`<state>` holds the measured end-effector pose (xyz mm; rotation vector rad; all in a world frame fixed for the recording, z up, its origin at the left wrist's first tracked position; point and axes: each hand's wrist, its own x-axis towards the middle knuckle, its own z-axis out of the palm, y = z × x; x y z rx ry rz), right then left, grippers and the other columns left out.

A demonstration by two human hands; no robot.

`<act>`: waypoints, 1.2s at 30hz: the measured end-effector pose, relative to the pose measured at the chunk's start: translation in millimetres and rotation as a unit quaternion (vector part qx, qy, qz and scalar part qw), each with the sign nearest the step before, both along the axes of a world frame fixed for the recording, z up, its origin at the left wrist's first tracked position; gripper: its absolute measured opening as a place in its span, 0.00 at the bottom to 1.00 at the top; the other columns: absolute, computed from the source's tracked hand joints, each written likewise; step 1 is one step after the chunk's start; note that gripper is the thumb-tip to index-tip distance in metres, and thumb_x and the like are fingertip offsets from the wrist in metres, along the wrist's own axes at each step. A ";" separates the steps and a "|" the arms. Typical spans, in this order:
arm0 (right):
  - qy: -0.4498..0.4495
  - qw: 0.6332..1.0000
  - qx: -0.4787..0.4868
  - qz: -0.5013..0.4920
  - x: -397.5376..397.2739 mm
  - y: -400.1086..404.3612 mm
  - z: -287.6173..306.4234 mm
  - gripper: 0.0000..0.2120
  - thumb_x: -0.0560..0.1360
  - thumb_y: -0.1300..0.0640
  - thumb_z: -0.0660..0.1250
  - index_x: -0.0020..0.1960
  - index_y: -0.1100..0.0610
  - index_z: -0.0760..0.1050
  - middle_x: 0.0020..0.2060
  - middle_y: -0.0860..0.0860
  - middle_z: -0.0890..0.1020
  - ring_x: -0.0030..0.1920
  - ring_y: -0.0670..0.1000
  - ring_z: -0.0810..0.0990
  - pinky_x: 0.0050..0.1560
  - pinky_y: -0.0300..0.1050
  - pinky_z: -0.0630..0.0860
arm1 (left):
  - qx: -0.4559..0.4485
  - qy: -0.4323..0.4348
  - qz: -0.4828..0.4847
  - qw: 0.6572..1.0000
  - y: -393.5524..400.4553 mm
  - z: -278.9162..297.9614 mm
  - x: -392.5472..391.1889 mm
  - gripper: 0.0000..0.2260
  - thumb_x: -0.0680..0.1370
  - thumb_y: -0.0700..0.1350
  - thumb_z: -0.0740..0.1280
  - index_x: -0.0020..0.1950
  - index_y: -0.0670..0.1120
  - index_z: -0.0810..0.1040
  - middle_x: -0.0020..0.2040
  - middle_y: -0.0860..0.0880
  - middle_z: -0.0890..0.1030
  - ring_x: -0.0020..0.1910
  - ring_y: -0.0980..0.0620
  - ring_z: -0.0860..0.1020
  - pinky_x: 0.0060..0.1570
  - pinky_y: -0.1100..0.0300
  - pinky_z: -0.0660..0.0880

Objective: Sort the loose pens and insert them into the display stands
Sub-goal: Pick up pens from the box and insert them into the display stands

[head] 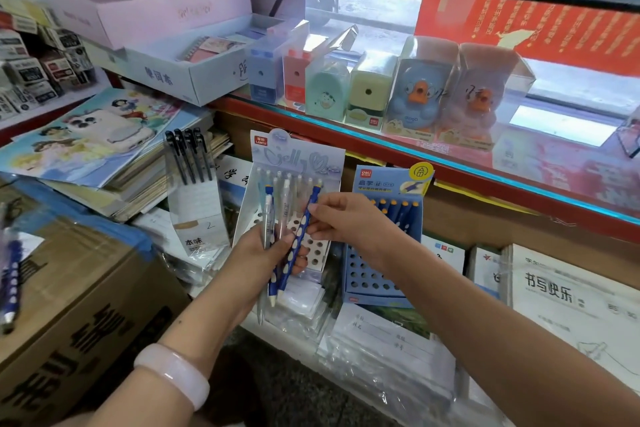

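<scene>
In the head view, the left hand (268,255) grips a bunch of clear and blue pens (272,239), their lower barrels hidden in its fist. The right hand (343,222) pinches a blue dimpled pen (300,239), near upright, tip down. Behind them stand a pale perforated display stand (313,253) and a blue perforated stand (367,276)

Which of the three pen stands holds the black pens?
The white stand farthest left, beside the stacked books. Its pens are black, while the middle pale stand holds clear pens and the right blue stand holds blue ones.
</scene>
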<state>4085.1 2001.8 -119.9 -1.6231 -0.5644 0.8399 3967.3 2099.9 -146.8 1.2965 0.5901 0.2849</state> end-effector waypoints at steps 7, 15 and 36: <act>-0.085 0.995 -0.033 -0.038 13.3 -20.4 3.3 0.10 0.78 0.59 0.64 0.39 0.60 0.75 0.34 0.55 0.80 0.34 0.48 0.81 0.44 0.40 0.82 | 0.071 0.002 -0.009 0.997 -14.5 -2.8 12.6 0.05 0.80 0.38 0.59 0.48 0.44 0.73 0.37 0.48 0.80 0.32 0.58 0.80 0.33 0.69 0.77; -0.254 0.945 -0.107 -0.177 70.9 -84.1 -12.1 0.07 0.78 0.59 0.64 0.42 0.60 0.75 0.33 0.52 0.80 0.36 0.49 0.81 0.44 0.43 0.80 | 0.008 0.015 0.055 0.998 -5.2 -7.9 15.5 0.04 0.81 0.41 0.58 0.48 0.44 0.71 0.37 0.42 0.76 0.27 0.50 0.76 0.27 0.63 0.77; -0.445 0.859 -0.237 -0.089 70.6 -72.2 -57.6 0.09 0.78 0.56 0.63 0.45 0.63 0.72 0.41 0.59 0.81 0.40 0.60 0.79 0.35 0.45 0.68 | -0.015 0.022 0.040 0.999 0.1 -12.5 11.8 0.07 0.81 0.40 0.58 0.54 0.44 0.74 0.37 0.43 0.78 0.28 0.53 0.74 0.27 0.66 0.75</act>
